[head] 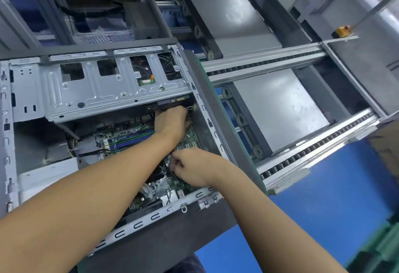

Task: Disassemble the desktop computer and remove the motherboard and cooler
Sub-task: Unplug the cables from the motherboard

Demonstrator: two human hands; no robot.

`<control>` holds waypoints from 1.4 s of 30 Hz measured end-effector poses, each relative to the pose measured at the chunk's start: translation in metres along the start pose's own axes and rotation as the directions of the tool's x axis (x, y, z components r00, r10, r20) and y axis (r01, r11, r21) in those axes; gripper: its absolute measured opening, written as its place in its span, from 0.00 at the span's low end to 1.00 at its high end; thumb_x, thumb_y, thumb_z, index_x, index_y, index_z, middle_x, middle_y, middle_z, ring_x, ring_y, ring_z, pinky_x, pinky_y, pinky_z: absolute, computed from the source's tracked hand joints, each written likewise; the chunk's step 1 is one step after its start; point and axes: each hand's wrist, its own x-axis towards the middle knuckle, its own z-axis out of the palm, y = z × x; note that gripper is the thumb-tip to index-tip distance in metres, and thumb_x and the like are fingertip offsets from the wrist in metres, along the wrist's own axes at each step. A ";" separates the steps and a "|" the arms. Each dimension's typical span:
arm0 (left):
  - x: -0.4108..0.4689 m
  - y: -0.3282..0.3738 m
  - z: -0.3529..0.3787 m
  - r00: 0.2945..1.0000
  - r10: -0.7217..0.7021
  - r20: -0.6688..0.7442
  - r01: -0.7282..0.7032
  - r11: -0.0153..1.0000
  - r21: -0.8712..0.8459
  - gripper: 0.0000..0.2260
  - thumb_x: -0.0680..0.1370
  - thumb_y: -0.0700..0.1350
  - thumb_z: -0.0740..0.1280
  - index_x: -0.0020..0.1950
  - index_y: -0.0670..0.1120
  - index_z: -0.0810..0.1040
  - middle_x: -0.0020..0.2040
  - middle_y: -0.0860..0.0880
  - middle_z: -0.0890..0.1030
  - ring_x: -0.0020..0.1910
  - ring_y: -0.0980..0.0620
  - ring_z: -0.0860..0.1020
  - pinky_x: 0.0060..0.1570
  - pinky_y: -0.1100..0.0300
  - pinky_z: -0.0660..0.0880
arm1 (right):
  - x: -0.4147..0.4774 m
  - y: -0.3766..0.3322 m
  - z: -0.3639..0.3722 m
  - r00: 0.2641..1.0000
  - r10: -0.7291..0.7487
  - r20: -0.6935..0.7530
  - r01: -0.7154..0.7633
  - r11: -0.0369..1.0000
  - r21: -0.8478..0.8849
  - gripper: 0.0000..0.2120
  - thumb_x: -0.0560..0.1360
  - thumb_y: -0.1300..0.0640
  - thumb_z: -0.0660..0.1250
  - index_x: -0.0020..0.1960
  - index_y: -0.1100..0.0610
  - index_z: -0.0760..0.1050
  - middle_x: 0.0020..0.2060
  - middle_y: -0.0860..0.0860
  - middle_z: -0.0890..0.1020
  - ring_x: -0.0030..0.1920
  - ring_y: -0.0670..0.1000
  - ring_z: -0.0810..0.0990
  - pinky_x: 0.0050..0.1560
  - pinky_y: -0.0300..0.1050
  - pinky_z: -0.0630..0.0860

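Observation:
An open desktop computer case [108,91] lies on its side on the workbench, its metal drive cage facing up. Inside it sits the green motherboard [129,137] with blue memory slots. My left hand [170,122] reaches deep under the drive cage at the board's far right corner, fingers curled around dark cables or a connector there. My right hand [190,167] rests lower on the board near the case's right wall, with its fingers pinched on a thin black cable. The cooler lies hidden beneath my forearms.
A grey power supply area with yellow and black wires [73,145] sits at the case's left. A roller conveyor rail [302,149] and metal panels run to the right. A yellow button box [342,30] sits far right. Blue floor [323,218] shows below the bench.

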 end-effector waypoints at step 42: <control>0.001 0.007 -0.011 0.990 -0.127 0.054 0.135 0.974 -0.184 0.10 0.79 0.44 0.64 0.40 0.43 0.79 0.34 0.44 0.79 0.44 0.40 0.78 0.72 0.36 0.56 | 0.000 0.003 0.003 1.000 -0.011 -0.021 0.012 0.998 0.054 0.11 0.80 0.57 0.58 0.57 0.57 0.78 0.48 0.53 0.80 0.47 0.52 0.74 0.45 0.43 0.70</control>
